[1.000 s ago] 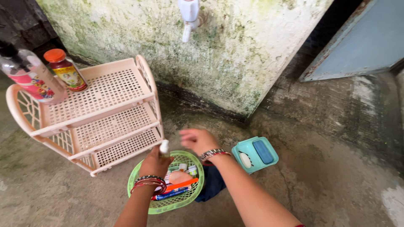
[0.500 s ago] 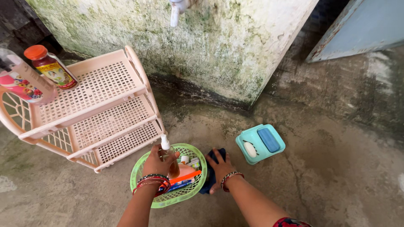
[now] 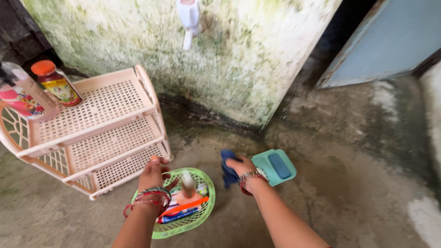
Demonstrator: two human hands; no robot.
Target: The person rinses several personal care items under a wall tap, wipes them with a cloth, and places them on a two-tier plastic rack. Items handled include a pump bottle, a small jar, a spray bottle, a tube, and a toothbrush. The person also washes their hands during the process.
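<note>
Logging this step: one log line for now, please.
left hand: on small bottle over green basket | right hand: holds blue cloth | soap dish: beside

Small spray bottle: clear body, amber liquid, white nozzle on top; blurred. It stands roughly upright over the green basket, just beside the left hand, whose fingers are spread; whether they touch it cannot be told.

Dark blue cloth: crumpled, bunched in the right hand, raised above the concrete floor beside the basket.
</note>
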